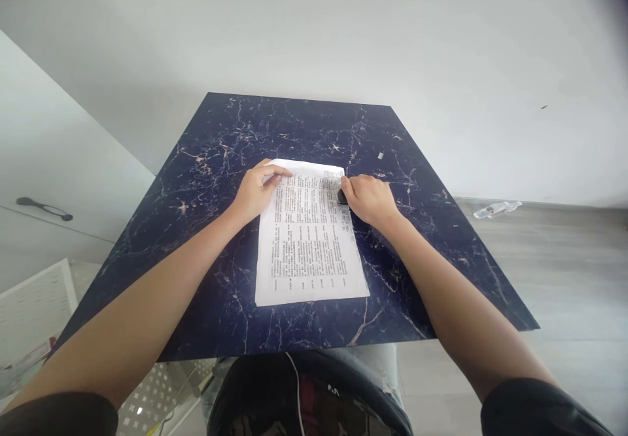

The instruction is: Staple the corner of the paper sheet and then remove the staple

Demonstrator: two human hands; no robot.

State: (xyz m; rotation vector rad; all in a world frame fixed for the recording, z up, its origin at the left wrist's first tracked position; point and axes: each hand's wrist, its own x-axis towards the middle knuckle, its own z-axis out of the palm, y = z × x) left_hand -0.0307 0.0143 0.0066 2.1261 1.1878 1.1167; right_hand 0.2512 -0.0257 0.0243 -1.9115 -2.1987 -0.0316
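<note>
Sheets of printed paper (309,253) lie on the dark blue marbled table, with the lines of text running up and down. My left hand (258,187) grips their upper left edge, its fingers bent over the top sheet. At the upper right edge my right hand (370,197) is closed around a small black rounded object (342,197). Part of that object shows over the paper; the rest is hidden in my fist, so its kind cannot be told. Dark handwritten-looking marks run along the paper's right side.
A small pale piece (381,155) lies on the table (294,125) at the back right. The white wall (314,31) stands behind. A cabinet handle (44,209) is at the left. A clear plastic package (496,210) lies on the floor at the right.
</note>
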